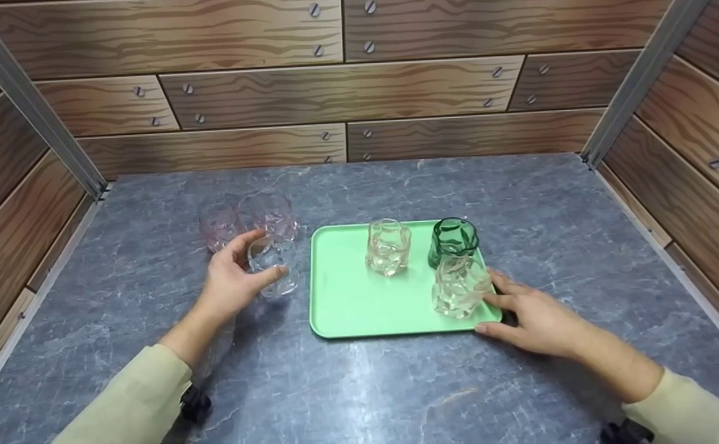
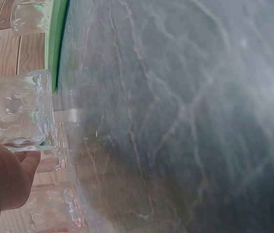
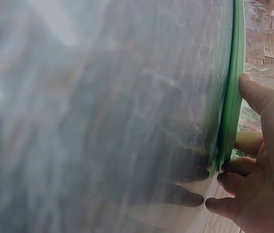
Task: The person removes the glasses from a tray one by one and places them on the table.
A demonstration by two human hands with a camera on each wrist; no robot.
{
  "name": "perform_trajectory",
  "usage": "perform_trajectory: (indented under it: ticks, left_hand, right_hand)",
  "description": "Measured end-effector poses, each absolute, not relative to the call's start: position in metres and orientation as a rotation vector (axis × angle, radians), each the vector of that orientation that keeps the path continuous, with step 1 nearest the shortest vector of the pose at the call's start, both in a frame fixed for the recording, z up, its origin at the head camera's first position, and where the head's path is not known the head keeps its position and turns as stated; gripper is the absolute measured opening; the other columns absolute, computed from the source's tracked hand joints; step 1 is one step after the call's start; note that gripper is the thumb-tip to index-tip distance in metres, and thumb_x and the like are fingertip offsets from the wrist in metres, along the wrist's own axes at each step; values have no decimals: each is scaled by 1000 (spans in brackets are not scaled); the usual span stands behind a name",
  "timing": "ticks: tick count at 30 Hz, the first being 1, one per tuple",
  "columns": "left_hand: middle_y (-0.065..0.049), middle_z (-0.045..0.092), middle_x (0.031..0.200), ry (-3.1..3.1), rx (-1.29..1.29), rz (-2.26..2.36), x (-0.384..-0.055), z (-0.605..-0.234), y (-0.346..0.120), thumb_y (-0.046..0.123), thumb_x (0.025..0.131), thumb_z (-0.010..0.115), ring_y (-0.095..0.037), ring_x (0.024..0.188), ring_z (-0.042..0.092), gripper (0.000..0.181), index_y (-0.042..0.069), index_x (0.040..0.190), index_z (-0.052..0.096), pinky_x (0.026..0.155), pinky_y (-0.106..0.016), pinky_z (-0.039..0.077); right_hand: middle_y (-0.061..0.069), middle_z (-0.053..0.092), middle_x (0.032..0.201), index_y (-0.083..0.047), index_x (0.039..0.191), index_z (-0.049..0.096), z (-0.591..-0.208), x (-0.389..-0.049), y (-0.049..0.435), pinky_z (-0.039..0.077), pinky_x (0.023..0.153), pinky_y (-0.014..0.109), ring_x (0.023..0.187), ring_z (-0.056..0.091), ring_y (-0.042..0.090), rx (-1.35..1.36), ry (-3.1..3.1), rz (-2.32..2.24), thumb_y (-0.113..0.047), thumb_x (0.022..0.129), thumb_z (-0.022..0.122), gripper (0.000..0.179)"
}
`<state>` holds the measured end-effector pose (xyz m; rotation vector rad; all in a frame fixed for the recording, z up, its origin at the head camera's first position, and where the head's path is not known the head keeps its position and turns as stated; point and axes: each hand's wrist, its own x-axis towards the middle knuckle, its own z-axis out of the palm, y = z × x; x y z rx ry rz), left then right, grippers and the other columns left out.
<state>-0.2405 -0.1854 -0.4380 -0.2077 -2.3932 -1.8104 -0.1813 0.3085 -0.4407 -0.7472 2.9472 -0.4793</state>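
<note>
My left hand [image 1: 230,280] holds a clear glass [image 1: 276,280] between thumb and fingers, left of the green tray [image 1: 347,308]. In the left wrist view the same glass [image 2: 18,114] appears upright, its base close to the tabletop. My right hand [image 1: 535,317] rests at the tray's front right corner, thumb on the rim and fingers spread beside a clear glass [image 1: 455,293]. The right wrist view shows the right thumb and fingers [image 3: 268,97] along the tray edge [image 3: 234,73]. Behind that glass stands a dark green glass [image 1: 454,237]; another clear glass [image 1: 388,250] stands near the tray's back middle.
Two pinkish glasses, one larger-looking [image 1: 273,216] and one [image 1: 219,225] farther left, stand behind my left hand. The grey marbled table [image 1: 359,388] is bounded by wood-patterned walls [image 1: 335,95] at the back and sides.
</note>
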Motion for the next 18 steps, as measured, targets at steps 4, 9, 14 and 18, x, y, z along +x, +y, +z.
perform_trajectory:
  ticks: [4,9,14,18]
  left_hand:
    - [-19,65,138,-2407,-193,-1798,-240,-438,-186,4,79,91,-29,134,59,77,-4,147,56,117,-39,45]
    - [-16,67,137,-2425,-173,-1776,-240,-439,-186,5,79,92,-28,130,61,78,-2,148,56,112,-40,48]
    - [-16,67,136,-2424,-178,-1763,-241,-440,-186,5,79,91,-29,126,63,76,-2,147,57,109,-40,51]
    - [-17,68,135,-2419,-180,-1765,-242,-441,-186,5,79,91,-29,125,64,75,-2,146,57,108,-41,51]
  right_hand:
    - [29,36,163,5,141,64,-440,-181,308,36,114,70,145,41,53,-741,2946,-474,-64,98,66,80]
    - [30,36,163,4,141,64,-441,-182,308,36,114,70,145,40,54,-737,2945,-473,-64,98,66,81]
    - [29,35,164,4,142,63,-441,-181,309,35,115,70,146,40,53,-728,2945,-473,-65,98,66,82]
    - [29,35,164,4,142,63,-441,-181,309,35,116,69,147,39,52,-733,2942,-482,-64,98,66,82]
